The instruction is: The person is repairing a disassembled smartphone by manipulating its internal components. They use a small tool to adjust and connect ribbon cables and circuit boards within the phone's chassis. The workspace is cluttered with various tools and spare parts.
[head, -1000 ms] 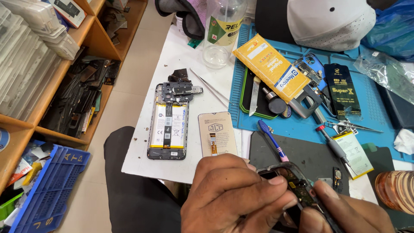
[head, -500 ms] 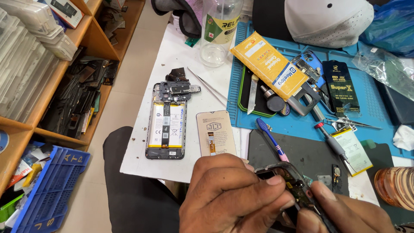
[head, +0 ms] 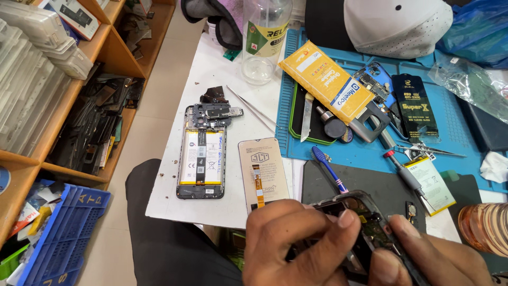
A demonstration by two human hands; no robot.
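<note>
at the bench's near edge, left hand and right hand curl, pinching a phone frame.

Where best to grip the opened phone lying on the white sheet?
Take the opened phone across its two long side edges near the middle, coming from above. It lies flat, back off, yellow-labelled battery and board exposed, so the thin frame edges are likely the only safe hold.

Straight above the hands, far back, a yellow flat box lies slanted on the blue mat. Right of it lies a black packet with green and gold print. Up left, a clear bottle's green label. Nearer, left, a tan screen panel.
</note>
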